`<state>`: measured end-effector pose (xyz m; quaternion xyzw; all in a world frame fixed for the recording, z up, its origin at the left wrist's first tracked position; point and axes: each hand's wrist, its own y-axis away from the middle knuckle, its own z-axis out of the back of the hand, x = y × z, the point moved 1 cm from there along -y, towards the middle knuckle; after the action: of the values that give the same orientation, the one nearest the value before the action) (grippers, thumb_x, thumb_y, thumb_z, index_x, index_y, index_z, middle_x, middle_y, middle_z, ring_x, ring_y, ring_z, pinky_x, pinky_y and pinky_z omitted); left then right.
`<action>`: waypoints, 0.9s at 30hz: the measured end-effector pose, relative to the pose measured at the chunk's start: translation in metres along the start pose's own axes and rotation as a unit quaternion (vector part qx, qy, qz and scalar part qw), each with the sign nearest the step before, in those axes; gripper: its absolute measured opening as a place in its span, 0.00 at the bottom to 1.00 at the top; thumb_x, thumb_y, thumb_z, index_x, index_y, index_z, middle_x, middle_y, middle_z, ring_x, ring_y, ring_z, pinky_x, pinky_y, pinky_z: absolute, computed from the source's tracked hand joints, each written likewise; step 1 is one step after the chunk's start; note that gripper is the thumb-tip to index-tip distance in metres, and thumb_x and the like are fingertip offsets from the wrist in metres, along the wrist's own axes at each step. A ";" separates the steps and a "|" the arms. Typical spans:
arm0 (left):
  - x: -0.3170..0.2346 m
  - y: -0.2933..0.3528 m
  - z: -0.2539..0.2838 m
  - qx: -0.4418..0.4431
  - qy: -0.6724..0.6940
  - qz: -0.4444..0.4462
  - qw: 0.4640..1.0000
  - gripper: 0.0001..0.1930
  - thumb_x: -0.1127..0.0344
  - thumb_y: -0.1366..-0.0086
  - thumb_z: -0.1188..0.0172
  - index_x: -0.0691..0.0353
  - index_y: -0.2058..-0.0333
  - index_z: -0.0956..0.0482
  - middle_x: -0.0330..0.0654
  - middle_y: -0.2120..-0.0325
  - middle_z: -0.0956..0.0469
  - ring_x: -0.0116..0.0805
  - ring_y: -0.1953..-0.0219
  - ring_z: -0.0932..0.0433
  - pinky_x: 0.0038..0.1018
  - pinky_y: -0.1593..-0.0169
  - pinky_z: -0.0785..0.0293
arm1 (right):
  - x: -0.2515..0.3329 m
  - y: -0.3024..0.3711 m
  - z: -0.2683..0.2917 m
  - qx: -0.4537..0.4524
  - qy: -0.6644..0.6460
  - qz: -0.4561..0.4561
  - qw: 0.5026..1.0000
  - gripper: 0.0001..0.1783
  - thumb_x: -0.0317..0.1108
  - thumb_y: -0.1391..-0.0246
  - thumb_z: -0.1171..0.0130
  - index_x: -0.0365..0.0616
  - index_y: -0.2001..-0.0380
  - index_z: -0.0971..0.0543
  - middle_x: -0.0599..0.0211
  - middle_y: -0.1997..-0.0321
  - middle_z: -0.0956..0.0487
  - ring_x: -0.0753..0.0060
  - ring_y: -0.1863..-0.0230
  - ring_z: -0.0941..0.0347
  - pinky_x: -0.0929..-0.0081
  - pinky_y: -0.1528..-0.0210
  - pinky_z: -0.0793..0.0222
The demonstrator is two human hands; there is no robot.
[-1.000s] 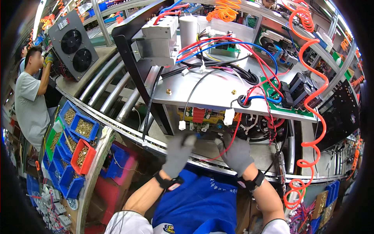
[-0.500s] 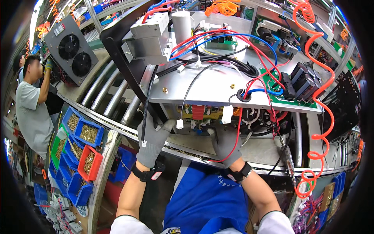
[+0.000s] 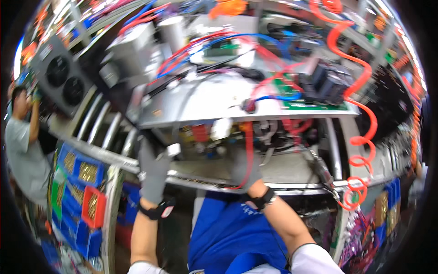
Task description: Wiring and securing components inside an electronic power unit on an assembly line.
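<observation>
A metal equipment chassis (image 3: 200, 102) stands in front of me, its bright shelf carrying red, blue and black wires. My left hand (image 3: 153, 171), in a grey glove, is at the chassis's lower left front corner, beside a white connector (image 3: 174, 149). Under the shelf's front edge is my gloved right hand (image 3: 244, 165), with a red wire (image 3: 249, 155) hanging across it. Another white connector (image 3: 221, 129) dangles above, between the hands. Motion blur smears both hands' fingers, and the right fingertips are lost in the shadow below the shelf. What either touches is unclear.
Conveyor rollers (image 3: 102, 128) run at left, past a grey panel with two fans (image 3: 61, 71) and a co-worker (image 3: 25, 141). Blue bins (image 3: 86, 171) and a red bin (image 3: 94, 206) hold small brass-coloured parts. A coiled orange hose (image 3: 365, 107) hangs at right, attached to a tool (image 3: 324, 176).
The whole view has shifted left and blurred. Both my hands stay low at the chassis front; the right thumb, clear before, is now smeared.
</observation>
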<state>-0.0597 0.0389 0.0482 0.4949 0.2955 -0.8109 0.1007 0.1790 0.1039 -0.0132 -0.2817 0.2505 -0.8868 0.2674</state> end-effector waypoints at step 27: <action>0.140 -0.027 0.005 -0.103 -0.199 -0.047 0.973 0.32 0.48 0.36 0.41 0.68 0.43 0.32 0.51 0.47 0.26 0.44 0.47 0.27 0.30 0.43 0.35 | -0.123 0.316 0.449 0.151 0.244 -0.617 0.733 0.15 0.36 0.54 0.39 0.48 0.60 0.19 0.55 0.63 0.18 0.54 0.61 0.22 0.64 0.56 0.27</action>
<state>-0.1440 0.0762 -0.0602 0.2959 0.3747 -0.8621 0.1698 0.6551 -0.1832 0.0752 -0.1045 -0.0587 -0.9212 -0.3701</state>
